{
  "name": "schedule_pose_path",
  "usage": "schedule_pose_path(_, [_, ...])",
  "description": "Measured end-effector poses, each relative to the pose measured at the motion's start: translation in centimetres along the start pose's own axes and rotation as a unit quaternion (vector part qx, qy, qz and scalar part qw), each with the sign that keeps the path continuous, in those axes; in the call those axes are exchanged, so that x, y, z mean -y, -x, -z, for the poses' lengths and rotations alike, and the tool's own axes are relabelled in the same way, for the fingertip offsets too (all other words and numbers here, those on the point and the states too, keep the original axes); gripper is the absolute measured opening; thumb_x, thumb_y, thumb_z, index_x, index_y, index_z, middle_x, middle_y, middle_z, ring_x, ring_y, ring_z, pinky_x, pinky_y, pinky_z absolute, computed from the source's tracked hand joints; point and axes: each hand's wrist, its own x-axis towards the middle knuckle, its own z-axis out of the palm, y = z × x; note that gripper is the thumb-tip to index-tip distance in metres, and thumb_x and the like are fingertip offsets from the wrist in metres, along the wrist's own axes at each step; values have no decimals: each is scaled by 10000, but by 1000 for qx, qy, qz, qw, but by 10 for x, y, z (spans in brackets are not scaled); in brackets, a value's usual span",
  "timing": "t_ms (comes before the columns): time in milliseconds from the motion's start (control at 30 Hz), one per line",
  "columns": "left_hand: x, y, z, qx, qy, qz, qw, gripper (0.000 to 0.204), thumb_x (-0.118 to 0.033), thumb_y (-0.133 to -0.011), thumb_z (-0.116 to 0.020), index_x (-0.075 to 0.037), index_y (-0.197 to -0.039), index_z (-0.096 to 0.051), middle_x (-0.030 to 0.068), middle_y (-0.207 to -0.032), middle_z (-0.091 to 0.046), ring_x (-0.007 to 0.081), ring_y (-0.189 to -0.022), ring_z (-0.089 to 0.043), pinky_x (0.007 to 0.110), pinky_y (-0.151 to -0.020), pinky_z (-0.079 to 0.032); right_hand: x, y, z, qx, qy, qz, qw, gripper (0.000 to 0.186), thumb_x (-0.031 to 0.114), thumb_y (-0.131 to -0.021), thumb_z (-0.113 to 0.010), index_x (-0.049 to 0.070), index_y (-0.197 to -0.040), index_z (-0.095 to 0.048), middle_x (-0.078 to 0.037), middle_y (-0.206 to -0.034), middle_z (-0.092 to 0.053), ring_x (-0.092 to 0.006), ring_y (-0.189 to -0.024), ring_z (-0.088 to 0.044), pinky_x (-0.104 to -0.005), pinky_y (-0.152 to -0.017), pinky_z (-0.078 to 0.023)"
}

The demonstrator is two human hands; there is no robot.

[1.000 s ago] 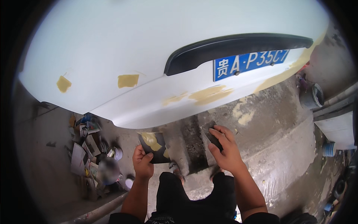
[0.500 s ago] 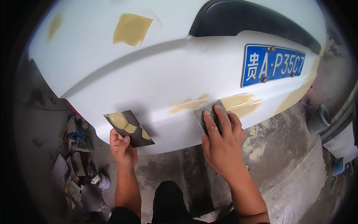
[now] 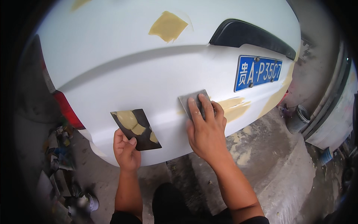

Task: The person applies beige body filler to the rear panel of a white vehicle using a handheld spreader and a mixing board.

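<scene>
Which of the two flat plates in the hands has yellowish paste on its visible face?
The black plate, in the left hand. Yellowish paste lies on it; the grey plate, partly covered by the right hand, shows none.

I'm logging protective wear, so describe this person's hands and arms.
The left hand and right hand are both bare, with no gloves. No watch, bracelet or ring can be seen. What looks like a pale smudge marks one right finger. The forearms are uncovered; black sleeves show only at the picture's lower edge.
</scene>
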Motion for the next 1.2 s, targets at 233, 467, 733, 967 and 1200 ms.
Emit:
schedule_pose_path(233, [-5, 1, -9, -28, 18, 12, 999, 411, 45, -838, -485, 56, -1247, -451, 151, -1220, -599, 184, -1145, -551, 324, -1013, -392, 9, 8, -10, 11, 68, 10, 998, 505, 163, -835, -606, 110, -1332, -527, -158, -1370, -472, -471, -1150, -443, -557, -856, -403])
schedule_pose_path(467, [-4, 1, -8, -20, 19, 25, 999, 415, 49, -841, -462, 59, -1256, -442, 159, -1225, -591, 192, -1148, -549, 329, -1019, -387, 16, 1, -6, -15, 60, 16, 998, 494, 163, -826, -605, 98, -1313, -552, -152, -1360, -484, -457, -1147, -442, -534, -844, -413])
schedule_pose_path(733, [-7, 1, 1, 1, 13, 28, 1000, 441, 35, -857, -470, 64, -1293, -411, 169, -1263, -569, 210, -1170, -543, 340, -1029, -395, 21, 0, -1, 9, 43, 4, 999, 498, 150, -835, -606, 102, -1325, -532, -148, -1371, -455, -445, -1166, -424, -537, -889, -397])
schedule_pose_path(967, [-9, 2, -5, -10, 19, 22, 1000, 403, 53, -852, -469, 58, -1254, -448, 136, -1194, -599, 167, -1118, -545, 321, -1005, -394, 27, 5, -9, 32, 68, 4, 997, 455, 182, -873, -567, 76, -1315, -546, -173, -1361, -488, -462, -1143, -442, -536, -832, -420])
schedule_pose_path(1200, [-10, 3, -2, -14, 29, 27, 999, 396, 50, -855, -471, 57, -1250, -452, 134, -1196, -591, 173, -1118, -547, 325, -1006, -398, 28, 11, -7, 63, 75, 5, 995, 457, 187, -865, -567, 70, -1307, -552, -155, -1353, -494, -430, -1122, -455, -511, -817, -423])
